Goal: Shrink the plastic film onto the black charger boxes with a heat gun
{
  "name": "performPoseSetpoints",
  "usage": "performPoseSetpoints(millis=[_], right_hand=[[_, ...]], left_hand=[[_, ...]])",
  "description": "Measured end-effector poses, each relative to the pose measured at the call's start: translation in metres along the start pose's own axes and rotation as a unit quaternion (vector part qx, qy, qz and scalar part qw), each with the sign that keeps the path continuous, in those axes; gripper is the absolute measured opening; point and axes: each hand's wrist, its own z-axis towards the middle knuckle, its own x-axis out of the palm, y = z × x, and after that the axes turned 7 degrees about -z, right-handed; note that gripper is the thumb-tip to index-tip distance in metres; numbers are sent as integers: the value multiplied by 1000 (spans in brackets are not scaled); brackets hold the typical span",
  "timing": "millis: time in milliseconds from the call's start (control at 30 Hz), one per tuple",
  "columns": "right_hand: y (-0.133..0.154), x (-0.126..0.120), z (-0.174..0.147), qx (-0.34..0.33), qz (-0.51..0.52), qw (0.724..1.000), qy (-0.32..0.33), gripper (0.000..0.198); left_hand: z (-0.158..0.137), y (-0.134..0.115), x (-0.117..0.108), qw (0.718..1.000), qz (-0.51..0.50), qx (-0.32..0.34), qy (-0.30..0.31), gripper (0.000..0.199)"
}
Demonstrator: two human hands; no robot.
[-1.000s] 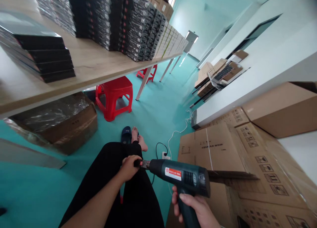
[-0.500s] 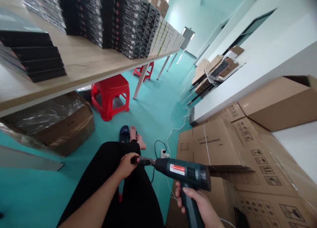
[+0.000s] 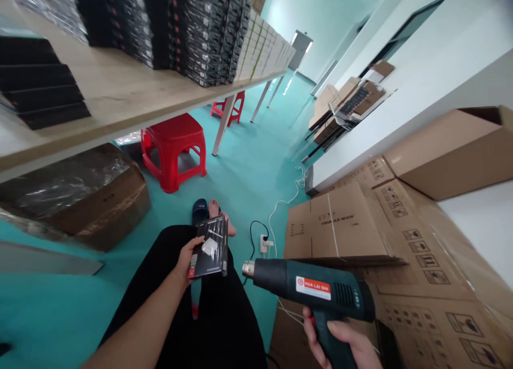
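Note:
A flat black box (image 3: 211,246) with a white device and red edging printed on it is in my left hand (image 3: 188,258), held by one edge above my lap with its printed face up. My right hand (image 3: 339,339) wraps round the handle of a dark green heat gun (image 3: 320,286). The gun's metal nozzle points left toward the box, with a gap between them. Whether my finger presses the red trigger cannot be made out.
A wooden table (image 3: 116,91) at left bears stacks of wrapped black boxes (image 3: 204,32). A red stool (image 3: 174,144) and an open carton (image 3: 116,214) stand below. Cardboard boxes (image 3: 332,222) line the right side. A white power strip (image 3: 264,244) lies on the floor.
The black box has turned from nearly edge-on to show its broad printed face. The heat gun has moved right and slightly down, away from the box.

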Motion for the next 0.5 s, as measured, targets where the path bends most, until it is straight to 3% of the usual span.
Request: performPoseSetpoints(millis=[167, 367, 500], right_hand=[[-8, 13, -4, 36, 10, 999, -26, 31], [-12, 24, 7, -8, -65, 998, 13, 36], [-16, 17, 13, -30, -70, 997, 28, 38]], left_hand=[[-9, -6, 4, 998, -29, -21, 48, 25], [-13, -5, 3, 998, -25, -21, 52, 26], [-22, -5, 14, 989, -8, -37, 142, 54]])
